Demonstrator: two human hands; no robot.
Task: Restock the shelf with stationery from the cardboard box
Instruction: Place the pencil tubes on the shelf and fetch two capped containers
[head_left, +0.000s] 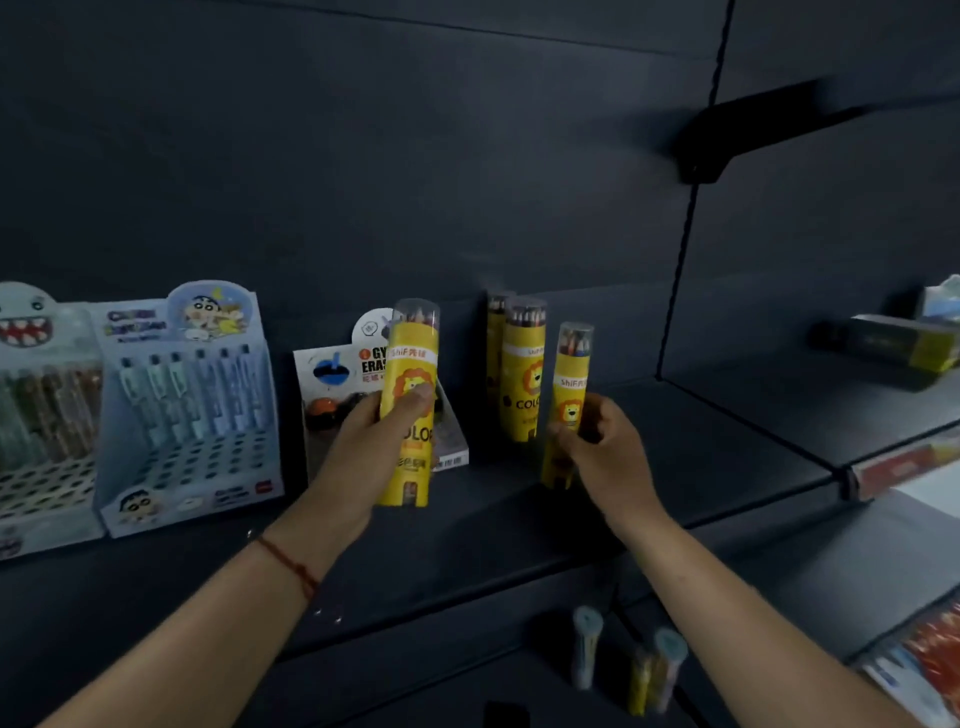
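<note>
My left hand (363, 441) grips a yellow tube of coloured pencils (410, 364) with a lion on it, upright above the dark shelf (701, 441). My right hand (608, 447) grips a second, slimmer yellow pencil tube (571, 364), upright with its base low over the shelf board. Two more yellow pencil tubes (522, 369) stand on the shelf between my hands, close to the back wall. The cardboard box is out of view.
An eraser display box (337, 374) stands behind my left hand. Two pen display stands (192, 410) fill the shelf's left part. A dark box (893, 348) sits on the neighbouring shelf at right. Several tubes (623, 654) stand on the lower shelf.
</note>
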